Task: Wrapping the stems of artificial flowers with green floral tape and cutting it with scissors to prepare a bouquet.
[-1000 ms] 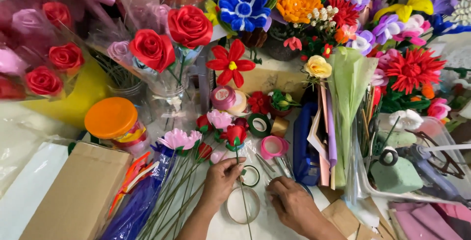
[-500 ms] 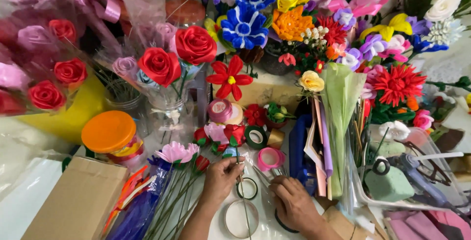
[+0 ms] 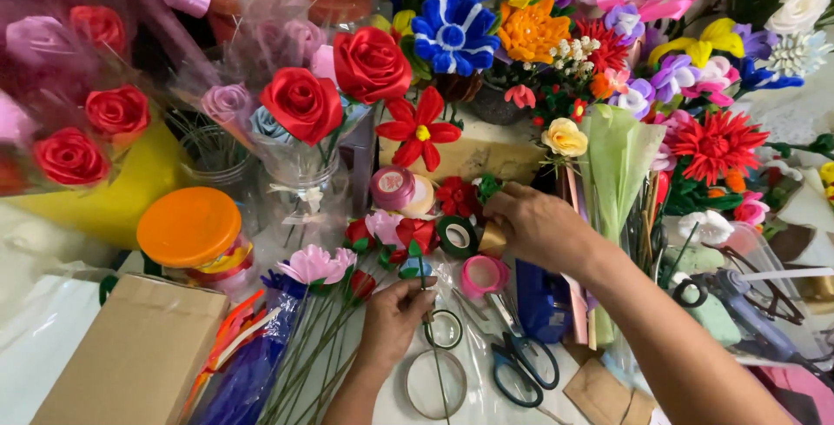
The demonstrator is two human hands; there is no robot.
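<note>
green stem (image 3: 423, 282) pinched in left hand (image 3: 393, 319); right hand (image 3: 534, 225) pinches tape roll (image 3: 492, 238); hold stem steady, i think.

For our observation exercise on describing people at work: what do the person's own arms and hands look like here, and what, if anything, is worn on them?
Both arms enter from the bottom edge and are bare as far as they show. The left hand and right hand wear no gloves; no sleeve, watch, bracelet or ring is visible. Fingernails look short and unpainted.

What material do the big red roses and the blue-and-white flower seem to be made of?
The big red roses: probably satin ribbon or fabric, as the folded petals show a soft sheen. The blue-and-white flower: likely fuzzy pipe cleaners, with matte, looped, thick-edged petals.
</note>
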